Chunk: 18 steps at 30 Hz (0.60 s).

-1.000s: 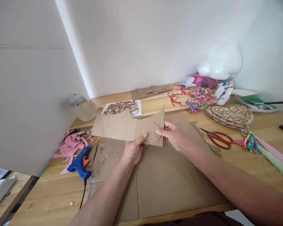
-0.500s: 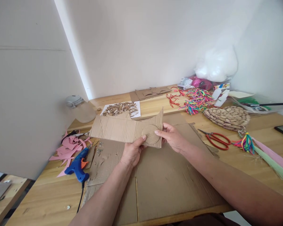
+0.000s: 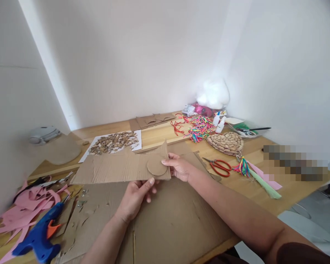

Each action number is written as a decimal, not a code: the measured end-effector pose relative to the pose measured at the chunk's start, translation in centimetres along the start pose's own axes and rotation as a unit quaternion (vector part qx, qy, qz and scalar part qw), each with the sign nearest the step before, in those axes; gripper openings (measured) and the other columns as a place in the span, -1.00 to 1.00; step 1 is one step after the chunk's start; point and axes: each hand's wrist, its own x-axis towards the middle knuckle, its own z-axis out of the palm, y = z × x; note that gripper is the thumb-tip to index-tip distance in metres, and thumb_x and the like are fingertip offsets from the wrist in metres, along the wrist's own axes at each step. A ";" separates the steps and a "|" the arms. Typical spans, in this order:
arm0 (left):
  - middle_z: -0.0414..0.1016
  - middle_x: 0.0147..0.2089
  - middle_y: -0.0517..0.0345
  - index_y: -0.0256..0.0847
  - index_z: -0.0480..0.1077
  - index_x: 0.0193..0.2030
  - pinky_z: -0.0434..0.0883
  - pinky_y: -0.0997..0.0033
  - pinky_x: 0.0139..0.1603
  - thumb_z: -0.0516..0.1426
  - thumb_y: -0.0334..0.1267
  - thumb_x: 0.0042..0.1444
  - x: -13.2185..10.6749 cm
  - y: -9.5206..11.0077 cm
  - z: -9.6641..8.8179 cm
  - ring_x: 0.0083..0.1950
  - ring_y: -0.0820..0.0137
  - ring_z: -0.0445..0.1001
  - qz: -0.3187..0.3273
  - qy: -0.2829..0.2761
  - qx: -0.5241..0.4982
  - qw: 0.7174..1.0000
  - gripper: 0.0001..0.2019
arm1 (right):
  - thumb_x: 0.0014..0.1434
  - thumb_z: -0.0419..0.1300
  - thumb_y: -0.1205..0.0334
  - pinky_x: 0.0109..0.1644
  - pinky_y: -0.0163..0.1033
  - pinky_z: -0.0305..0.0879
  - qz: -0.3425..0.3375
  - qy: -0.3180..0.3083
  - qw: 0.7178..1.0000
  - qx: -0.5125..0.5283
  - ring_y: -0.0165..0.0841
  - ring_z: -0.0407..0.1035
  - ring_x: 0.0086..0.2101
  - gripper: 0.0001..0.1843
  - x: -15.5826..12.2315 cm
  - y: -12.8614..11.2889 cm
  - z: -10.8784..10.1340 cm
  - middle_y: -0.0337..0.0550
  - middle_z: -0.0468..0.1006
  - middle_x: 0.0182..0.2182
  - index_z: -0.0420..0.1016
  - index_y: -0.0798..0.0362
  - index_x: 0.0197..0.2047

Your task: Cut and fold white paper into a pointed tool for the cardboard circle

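A cut piece of corrugated cardboard (image 3: 112,167) hangs above a larger cardboard sheet (image 3: 178,212), and a cardboard disc (image 3: 155,168) lies flat against its right end. My right hand (image 3: 180,167) grips this end, the thumb pressing on the disc's edge and the fingers behind the piece. Just under the lower edge is my left hand (image 3: 134,200), its thumb and fingers apart with nothing visible between them; whether the thumb tip touches the cardboard I cannot tell. Red-handled scissors (image 3: 218,167) lie right of my right hand.
At left are a blue glue gun (image 3: 41,234) and pink paper strips (image 3: 30,207). Shell pieces (image 3: 114,142) cover a white sheet behind. Colourful tassels (image 3: 200,126), glue bottles (image 3: 220,124) and a shell-covered heart (image 3: 225,143) sit at back right.
My view has swung right, so things appear further left. My left hand has come off the disc and cardboard's front to below the lower edge. The right hand keeps its grip.
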 end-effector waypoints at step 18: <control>0.54 -0.18 0.01 -0.16 0.36 0.23 0.38 0.42 -0.25 0.08 -0.02 0.30 -1.2 -0.5 1.2 -0.27 0.43 0.43 0.028 -0.228 0.040 0.972 -0.56 | -0.24 0.52 0.11 -0.49 -0.37 0.29 0.045 -0.049 0.995 -0.070 -0.44 0.40 -0.50 -0.45 0.4 0.6 -1.1 -0.30 0.55 -0.39 0.44 0.04 -0.19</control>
